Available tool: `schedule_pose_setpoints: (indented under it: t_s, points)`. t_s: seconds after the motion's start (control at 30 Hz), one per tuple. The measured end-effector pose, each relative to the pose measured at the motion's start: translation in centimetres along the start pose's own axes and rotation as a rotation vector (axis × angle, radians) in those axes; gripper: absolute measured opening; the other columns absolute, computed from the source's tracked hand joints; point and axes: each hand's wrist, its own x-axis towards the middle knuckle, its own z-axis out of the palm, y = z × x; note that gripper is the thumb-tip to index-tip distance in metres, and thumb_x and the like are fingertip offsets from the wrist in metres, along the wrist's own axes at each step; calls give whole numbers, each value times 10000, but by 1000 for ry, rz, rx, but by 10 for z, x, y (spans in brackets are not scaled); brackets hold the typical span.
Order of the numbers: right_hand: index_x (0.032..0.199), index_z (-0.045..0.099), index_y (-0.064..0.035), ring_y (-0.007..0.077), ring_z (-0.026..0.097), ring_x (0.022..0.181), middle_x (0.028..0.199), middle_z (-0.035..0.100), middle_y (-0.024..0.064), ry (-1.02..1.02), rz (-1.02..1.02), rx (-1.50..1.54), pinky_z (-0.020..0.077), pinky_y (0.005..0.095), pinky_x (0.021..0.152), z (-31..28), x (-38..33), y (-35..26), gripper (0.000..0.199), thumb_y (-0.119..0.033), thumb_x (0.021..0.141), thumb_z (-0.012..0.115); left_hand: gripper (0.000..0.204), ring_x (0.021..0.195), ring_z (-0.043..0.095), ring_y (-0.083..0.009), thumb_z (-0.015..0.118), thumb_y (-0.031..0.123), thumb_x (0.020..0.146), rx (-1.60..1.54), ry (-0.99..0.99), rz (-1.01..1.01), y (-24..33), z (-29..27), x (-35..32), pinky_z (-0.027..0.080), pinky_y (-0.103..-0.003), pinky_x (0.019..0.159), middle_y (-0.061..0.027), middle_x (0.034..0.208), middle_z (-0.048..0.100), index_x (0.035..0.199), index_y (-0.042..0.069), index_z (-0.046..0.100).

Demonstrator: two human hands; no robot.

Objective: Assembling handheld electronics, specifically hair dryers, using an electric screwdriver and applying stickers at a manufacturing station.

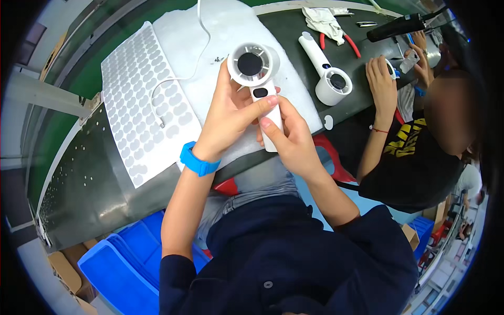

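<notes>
A white handheld fan (251,64) with a round head, dark hub and small dark oval window is held over the padded sheet, its head pointing away from me. My left hand (227,116), with a blue band at the wrist, wraps the neck from the left, its thumb pressed on the handle below the oval window. Around the lower handle closes my right hand (295,140), thumb on the front face. Behind the fan, some fingers of both hands are hidden. A white cable (170,79) with a plug end lies on the padded sheet to the left.
White padding (236,26) covers part of the dark table (100,194). Grey stickers fill a sheet (144,100) at left. A second fan (328,73), a loose sticker (328,122), red-handled pliers (353,46) and a co-worker's hand (382,84) are right. Blue bins (118,273) stand below.
</notes>
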Motion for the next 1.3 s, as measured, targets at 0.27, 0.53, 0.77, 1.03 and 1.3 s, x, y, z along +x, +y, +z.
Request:
schedule_pose_setpoints:
  t_s: [0.27, 0.53, 0.77, 1.03, 1.3]
  points:
    - [1216, 421, 44, 99, 544, 675, 794, 572, 66, 232, -249, -420, 442, 237, 605, 8, 3, 16, 357, -60, 891, 527, 577, 938, 629, -263, 609, -78, 777, -128, 71, 83, -12, 4, 6, 541, -348, 749, -156, 1127, 520, 1250, 28, 296]
    - [1183, 454, 56, 123, 566, 630, 720, 583, 112, 369, -422, -585, 439, 253, 573, 16, 4, 19, 367, -58, 853, 568, 530, 880, 648, -272, 616, -67, 779, -183, 90, 73, -14, 3, 4, 541, -360, 768, -163, 1085, 558, 1225, 16, 344]
    - [1167, 463, 57, 103, 552, 633, 762, 585, 76, 308, -280, -442, 443, 237, 573, 13, 3, 19, 327, -74, 880, 551, 523, 864, 652, -268, 628, -29, 797, -192, 95, 72, -17, 3, 5, 544, -358, 763, -162, 1085, 564, 1234, 16, 342]
    - [1200, 436, 35, 93, 534, 624, 869, 577, 70, -147, 181, 293, 432, 218, 549, -19, -1, -12, 348, -142, 910, 512, 688, 1030, 575, -273, 759, 137, 732, 323, 261, 187, -2, -11, -9, 487, -376, 867, -142, 1093, 557, 1267, 42, 336]
    - [1182, 496, 86, 123, 595, 627, 1051, 590, 207, 28, -200, -178, 447, 180, 488, -20, -6, -77, 376, -25, 827, 556, 527, 881, 535, -244, 780, 137, 656, 723, 397, 272, 2, -4, -61, 452, -327, 778, -126, 961, 502, 1118, 23, 553]
